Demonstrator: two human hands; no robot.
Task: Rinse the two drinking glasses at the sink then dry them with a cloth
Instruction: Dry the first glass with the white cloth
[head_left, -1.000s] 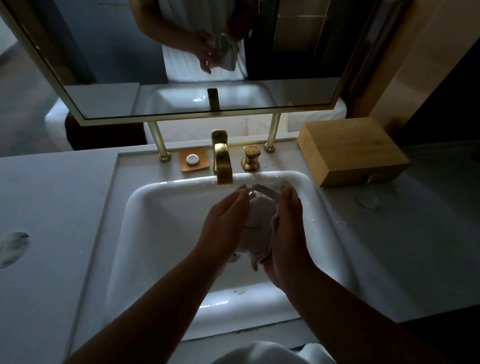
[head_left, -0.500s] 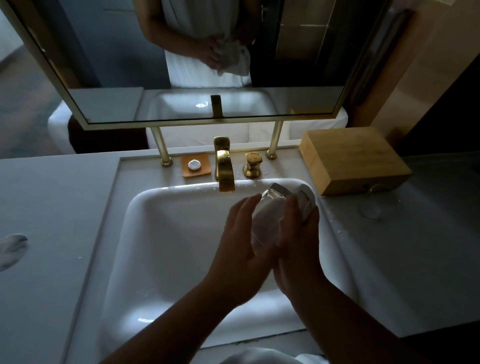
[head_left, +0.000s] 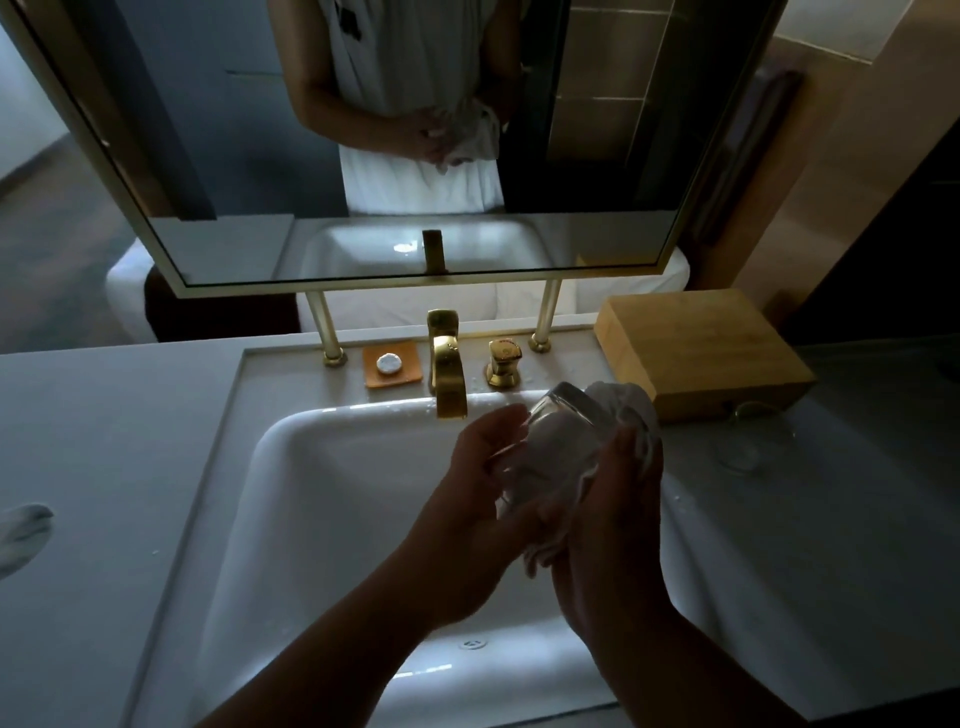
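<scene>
You hold one glass (head_left: 558, 441) tilted above the white sink (head_left: 322, 499), with the white cloth (head_left: 626, 402) stuffed inside it and spilling out. Your left hand (head_left: 483, 499) closes around the glass; your right hand (head_left: 615, 499) grips the cloth. The second glass (head_left: 740, 447) stands on the counter (head_left: 831, 519), beside a wooden box (head_left: 701, 348).

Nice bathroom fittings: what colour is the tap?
Shiny gold; the tap shows best in the head view, behind the sink.

Basin (head_left: 322, 493) left half open — faucet (head_left: 448, 371) blocks behind.
</scene>
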